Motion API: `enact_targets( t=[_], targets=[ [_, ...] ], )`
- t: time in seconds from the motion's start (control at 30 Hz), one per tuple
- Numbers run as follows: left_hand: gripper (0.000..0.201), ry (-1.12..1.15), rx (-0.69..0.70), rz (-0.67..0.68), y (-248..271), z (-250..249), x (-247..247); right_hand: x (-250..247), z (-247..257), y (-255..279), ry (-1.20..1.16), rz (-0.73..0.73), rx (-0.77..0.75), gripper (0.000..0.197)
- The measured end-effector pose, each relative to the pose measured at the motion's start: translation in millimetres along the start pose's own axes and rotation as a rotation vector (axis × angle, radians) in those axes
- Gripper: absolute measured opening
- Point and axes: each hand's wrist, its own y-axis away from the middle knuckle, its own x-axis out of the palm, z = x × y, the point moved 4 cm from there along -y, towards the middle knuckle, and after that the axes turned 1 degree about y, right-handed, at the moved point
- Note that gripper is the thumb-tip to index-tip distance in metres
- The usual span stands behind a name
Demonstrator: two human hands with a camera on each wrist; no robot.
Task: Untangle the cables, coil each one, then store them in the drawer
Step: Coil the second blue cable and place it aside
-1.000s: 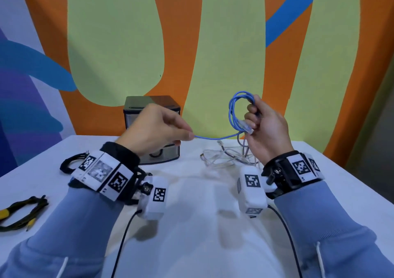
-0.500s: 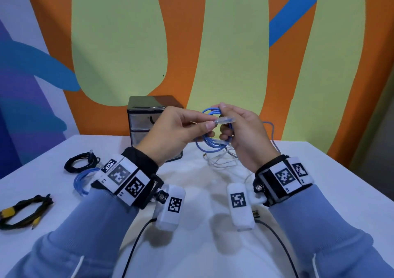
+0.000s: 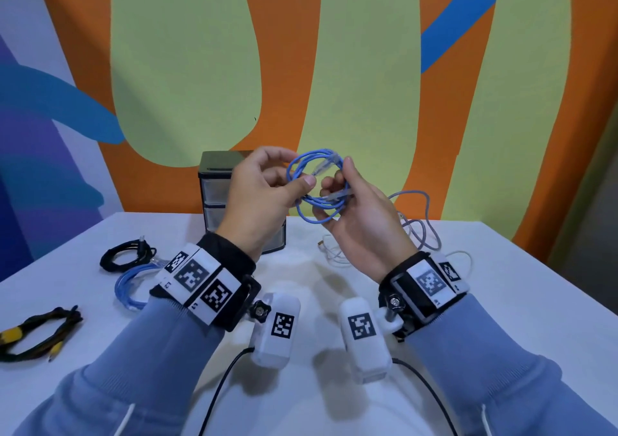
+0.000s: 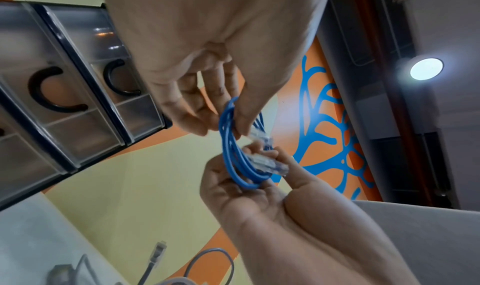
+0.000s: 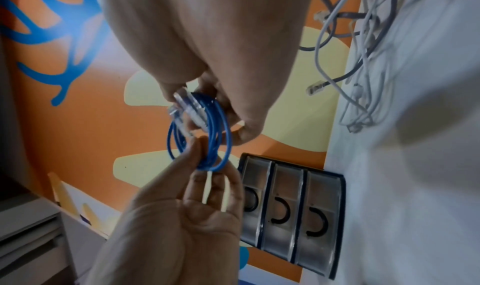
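Observation:
A blue network cable (image 3: 314, 186) is wound into a small coil and held in the air above the table, in front of the drawer unit (image 3: 214, 201). My left hand (image 3: 267, 188) pinches the coil's left side between thumb and fingers (image 4: 228, 113). My right hand (image 3: 347, 204) grips the coil's lower right side, with both clear plugs (image 4: 270, 164) lying near its fingertips. The coil (image 5: 205, 135) also shows in the right wrist view between both hands. The small drawer unit (image 5: 291, 213) has three closed translucent drawers with black handles.
A tangle of grey and white cables (image 3: 414, 231) lies on the white table (image 3: 501, 301) behind my right hand. At the left lie a coiled black cable (image 3: 127, 256), a coiled blue cable (image 3: 133, 285) and a black-yellow cable bundle (image 3: 36, 335). A painted wall stands behind.
The straight tail that my left hand held out a second ago has been wound into the coil. Both hands have come together on the coil and it has risen slightly.

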Motion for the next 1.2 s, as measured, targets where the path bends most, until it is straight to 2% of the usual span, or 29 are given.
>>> enact_targets(
  t=[0.1, 0.17, 0.23, 0.3, 0.47, 0.63, 0.8, 0.93, 1.07, 1.13, 1.2],
  targets=[
    [0.026, -0.060, -0.086, -0.001, -0.2, 4.8, 2.1, 3.0, 2.3, -1.5, -0.153, 0.007, -0.041, 0.035],
    [0.018, -0.131, -0.092, -0.045, 1.7, 4.8, 3.4, 6.5, 1.2, -0.1, -0.147, 0.036, -0.058, 0.034],
    [0.020, -0.223, -0.065, -0.074, 5.2, 1.7, 4.8, 10.3, 0.5, 1.6, -0.110, 0.069, -0.074, 0.033],
    [0.017, -0.224, -0.094, -0.039, 7.0, 0.5, 7.6, 9.4, 2.4, 1.5, -0.063, 0.062, -0.096, 0.032],
    [0.019, 0.057, -0.302, 0.133, 7.5, 9.9, 13.8, -2.2, 5.5, -1.2, -0.046, 0.001, -0.105, 0.030],
    [0.028, 0.442, -0.430, 0.012, 4.8, 13.9, 10.7, 1.2, 4.4, 0.1, -0.076, 0.019, -0.100, 0.029],
    [0.033, 0.602, -0.515, -0.104, 5.3, 24.5, 11.2, -0.2, 5.5, -0.8, -0.141, 0.016, -0.097, 0.030],
    [0.024, 0.529, -0.433, -0.212, 1.1, 28.5, 1.9, 0.7, 11.3, -1.3, -0.194, 0.013, -0.091, 0.032],
    [0.025, 0.463, -0.316, -0.308, 2.6, 23.4, -3.7, 2.0, 9.4, -2.7, -0.219, -0.006, -0.084, 0.033],
    [0.034, 0.465, -0.227, -0.319, 1.8, 20.0, -6.0, -0.6, 5.8, -4.3, -0.220, -0.058, -0.081, 0.033],
    [0.041, 0.468, -0.144, -0.255, -0.1, 16.0, -4.3, -4.9, 5.4, -5.8, -0.202, -0.118, -0.091, 0.033]
  ],
)
